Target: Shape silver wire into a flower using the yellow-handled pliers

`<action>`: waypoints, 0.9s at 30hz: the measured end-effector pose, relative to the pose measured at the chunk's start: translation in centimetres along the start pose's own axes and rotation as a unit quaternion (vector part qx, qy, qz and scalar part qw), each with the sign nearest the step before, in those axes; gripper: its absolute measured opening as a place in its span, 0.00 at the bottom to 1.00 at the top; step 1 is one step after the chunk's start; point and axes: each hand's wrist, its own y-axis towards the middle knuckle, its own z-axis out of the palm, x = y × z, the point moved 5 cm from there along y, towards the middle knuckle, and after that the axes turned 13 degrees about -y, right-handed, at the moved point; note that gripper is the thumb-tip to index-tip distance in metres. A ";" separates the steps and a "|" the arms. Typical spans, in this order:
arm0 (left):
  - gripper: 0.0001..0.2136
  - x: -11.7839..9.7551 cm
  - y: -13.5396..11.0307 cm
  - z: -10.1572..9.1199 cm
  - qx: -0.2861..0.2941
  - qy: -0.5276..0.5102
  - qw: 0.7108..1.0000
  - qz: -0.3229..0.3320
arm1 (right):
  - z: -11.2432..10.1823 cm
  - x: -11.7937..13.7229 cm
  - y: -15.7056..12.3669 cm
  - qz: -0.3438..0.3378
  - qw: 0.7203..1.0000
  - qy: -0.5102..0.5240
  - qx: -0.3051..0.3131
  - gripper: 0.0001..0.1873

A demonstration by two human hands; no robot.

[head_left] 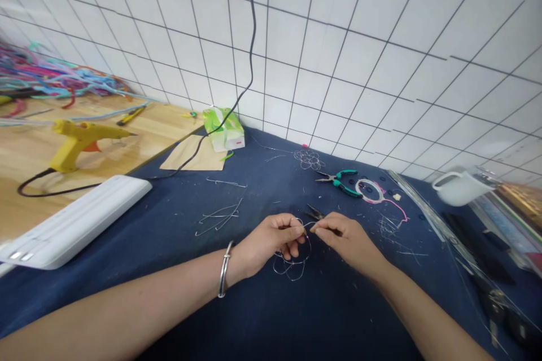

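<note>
My left hand [271, 240] and my right hand [345, 240] meet over the dark blue cloth [212, 304]. Both pinch a thin silver wire shape [292, 262] made of small loops, which hangs below my fingers and rests on the cloth. The fingers of each hand are closed on the wire near its top. A silver bangle [225, 269] circles my left wrist. Dark small pliers [315, 213] lie just behind my fingertips.
Green-handled pliers [341, 181] and a finished wire flower [309, 159] lie farther back. Loose wire pieces [220, 215] lie at left. A yellow glue gun [80, 138], a white power strip [71, 220], a tissue pack [223, 128] and a white cup [459, 186] stand around.
</note>
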 end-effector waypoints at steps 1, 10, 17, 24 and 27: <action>0.11 0.0 0.0 0.0 0.000 0.003 1.000 0.000 | 0.0 0.0 0.0 0.000 1.000 -0.001 0.001 0.08; 0.10 -0.1 -0.1 0.2 -0.013 0.015 1.000 0.019 | 1.1 -1.1 0.2 0.086 0.987 0.130 0.045 0.04; 0.09 -0.4 -0.2 0.1 -0.029 0.013 0.999 0.030 | 2.5 -1.6 0.2 0.118 0.954 0.273 0.032 0.07; 0.08 -0.6 -0.2 0.1 -0.034 -0.002 0.999 0.040 | 3.7 -2.3 0.1 0.112 0.937 0.332 0.000 0.08; 0.08 -0.5 -0.2 0.1 -0.038 -0.008 0.999 0.032 | 3.9 -2.3 0.0 0.117 0.933 0.340 -0.009 0.08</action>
